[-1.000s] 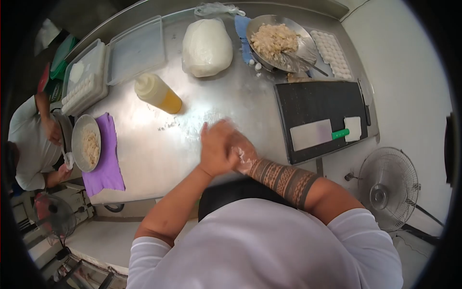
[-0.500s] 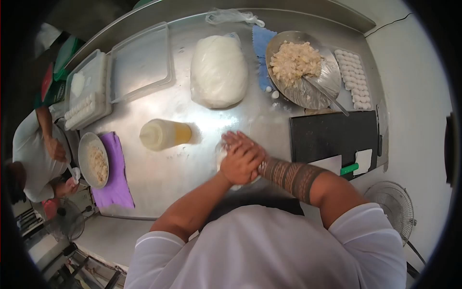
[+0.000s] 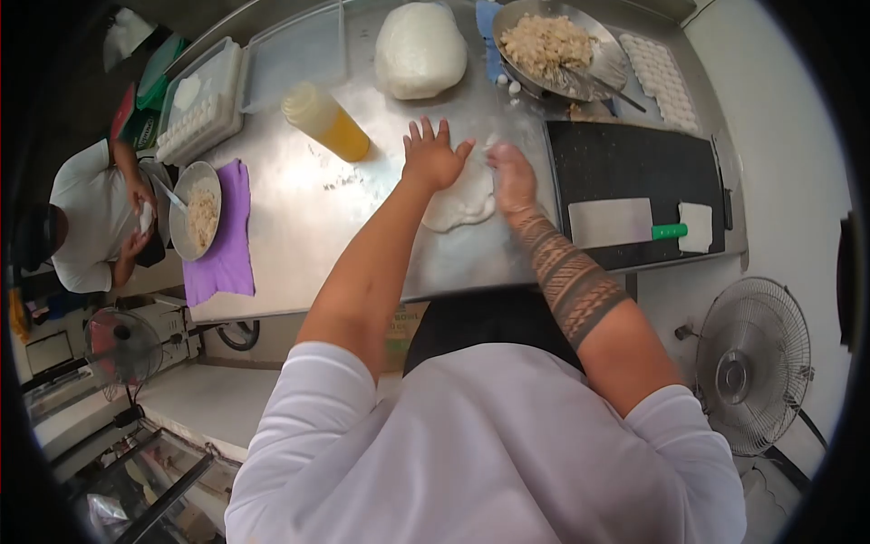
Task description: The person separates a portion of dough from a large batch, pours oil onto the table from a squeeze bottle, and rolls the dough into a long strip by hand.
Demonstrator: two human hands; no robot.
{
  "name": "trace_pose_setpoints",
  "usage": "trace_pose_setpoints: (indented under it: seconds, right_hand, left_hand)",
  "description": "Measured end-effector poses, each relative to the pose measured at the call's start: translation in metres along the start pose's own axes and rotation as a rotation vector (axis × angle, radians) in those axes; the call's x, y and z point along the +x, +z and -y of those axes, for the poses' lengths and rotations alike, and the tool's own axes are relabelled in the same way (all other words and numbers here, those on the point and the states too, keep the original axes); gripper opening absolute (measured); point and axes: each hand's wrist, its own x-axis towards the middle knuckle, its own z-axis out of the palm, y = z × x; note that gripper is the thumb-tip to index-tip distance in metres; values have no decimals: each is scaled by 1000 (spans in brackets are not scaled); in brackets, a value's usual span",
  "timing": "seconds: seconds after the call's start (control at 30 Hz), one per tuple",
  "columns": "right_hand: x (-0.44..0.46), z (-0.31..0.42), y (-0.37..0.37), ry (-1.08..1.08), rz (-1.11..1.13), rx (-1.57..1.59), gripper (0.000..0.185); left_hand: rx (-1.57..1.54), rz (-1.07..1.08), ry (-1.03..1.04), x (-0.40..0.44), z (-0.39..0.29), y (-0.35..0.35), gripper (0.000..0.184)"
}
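L hand [image 3: 435,165] was open, fingers spread, overlapping the dough's [image 3: 464,201] far L edge, so prob. the nearer one. Dough lay flat on the metal table [image 3: 299,238] btwn the hands, long axis approx. near-L to far-R. R hand [image 3: 515,179] was just beside its R edge, blurred; couldn't tell if gripping.

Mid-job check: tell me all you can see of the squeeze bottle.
The translucent, plastic-looking squeeze bottle stands upright on the shiny steel table, to the left of the person's left hand. Yellow liquid fills its lower part; the upper part looks hazy and pale. Its tip is too unclear to describe. Only the table touches it, and no label shows on this side.
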Motion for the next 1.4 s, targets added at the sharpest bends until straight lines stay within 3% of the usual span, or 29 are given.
trace_pose_setpoints:
  seconds: [0.03,0.17,0.27,0.37,0.47,0.5,0.6,0.63,0.73,0.83,0.93,0.97,1.03,1.07,1.17,1.3,1.37,1.4]
  right_hand:
    - [-1,-12,-15,63,-38,167,66]
    - [-22,-8,-47,312,23,324,78]
    - [-33,3,-51,402,137,387,78]
    - [-37,24,-41,556,312,558,73]
    - [-48,46,-9,566,503,487,66]
    - [-48,29,9,279,448,163,62]
    - [-63,52,30,11,267,-523,64]
    - [-65,52,31,-12,245,-582,67]
    - [-57,47,35,-96,306,-530,61]
    - [-57,44,34,-318,447,-692,52]
    - [-65,61,38,-305,518,-902,43]
    - [-68,56,39,-371,473,-726,45]
    - [-71,31,40,-485,377,-369,51]
    - [-69,24,41,-500,412,-455,53]
    - [-59,3,46,-536,532,-931,60]
    - [-29,-13,40,-654,625,-1390,68]
    - [-18,-17,38,-687,636,-1468,73]
    - [-10,-10,38,-630,628,-1345,66]
  left_hand:
    - [18,48,27,-20,-9,-12,70]
    - [30,255,115,-101,-35,-68,71]
    - [-291,468,37,-119,-42,-108,60]
    - [-768,471,-32,-135,-45,-121,52]
    - [-1004,145,113,-137,-39,-55,49]
    - [-903,-5,152,-129,-31,-28,48]
    - [-423,-304,146,-130,-34,4,53]
    - [-434,-226,82,-129,-34,4,58]
    - [-1075,51,-159,-129,-27,-41,65]
    - [-1779,123,-511,-132,-3,-45,71]
    - [-1304,23,-598,-129,-13,-40,73]
    - [-775,-204,-343,-131,-24,-38,66]
    - [-536,-281,131,-122,-44,-74,58]
    - [-406,-315,365,-115,-49,-87,55]
    - [-687,-99,503,-108,-30,-54,43]
    - [-679,-104,587,-75,-24,-52,33]
    - [-643,-132,626,-64,-23,-46,33]
    - [-621,-152,648,-56,-22,-44,33]
